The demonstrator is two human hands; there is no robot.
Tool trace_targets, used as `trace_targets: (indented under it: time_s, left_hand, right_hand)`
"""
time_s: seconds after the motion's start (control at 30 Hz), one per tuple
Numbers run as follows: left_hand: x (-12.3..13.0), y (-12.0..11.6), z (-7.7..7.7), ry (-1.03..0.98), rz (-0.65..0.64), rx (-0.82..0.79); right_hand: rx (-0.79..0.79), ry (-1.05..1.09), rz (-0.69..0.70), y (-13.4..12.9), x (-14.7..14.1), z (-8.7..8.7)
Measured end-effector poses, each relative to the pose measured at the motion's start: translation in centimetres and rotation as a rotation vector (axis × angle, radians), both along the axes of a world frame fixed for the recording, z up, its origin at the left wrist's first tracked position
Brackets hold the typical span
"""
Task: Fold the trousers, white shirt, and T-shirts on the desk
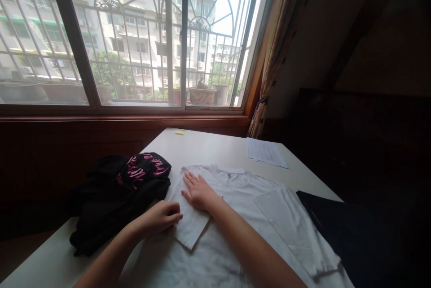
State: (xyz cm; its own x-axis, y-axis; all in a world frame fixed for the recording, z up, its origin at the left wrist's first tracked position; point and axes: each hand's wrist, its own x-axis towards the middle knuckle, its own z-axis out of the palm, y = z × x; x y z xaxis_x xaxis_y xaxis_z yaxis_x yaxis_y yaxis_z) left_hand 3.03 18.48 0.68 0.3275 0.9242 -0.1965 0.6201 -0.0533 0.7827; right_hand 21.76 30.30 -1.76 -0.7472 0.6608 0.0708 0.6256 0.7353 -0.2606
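Observation:
A white T-shirt [232, 229] lies spread on the table with its collar at the far side. Its left sleeve is folded inward over the body, and the right sleeve [286, 216] also lies across the front. My right hand [199, 191] rests flat on the folded left sleeve, fingers stretched out toward the shoulder. Just to the left, my left hand [164, 216] is closed with curled fingers at the outer edge of that sleeve, thumb side against the cloth. Its fingertips are partly hidden.
A black garment with pink lettering [134, 189] lies bunched on the left of the white table [208, 144]. Dark flat material [336, 220] borders the shirt on the right. Paper sheets [267, 152] and a small yellow note [179, 132] lie toward the window.

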Motion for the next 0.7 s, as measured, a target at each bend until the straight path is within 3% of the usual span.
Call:
trace_targets:
  time_s: [0.7]
  left_hand:
    - [-0.5,0.3,-0.8,-0.082,0.071,-0.050]
  right_hand:
    - [-0.145,0.005,0.125,-11.3,12.8,1.3]
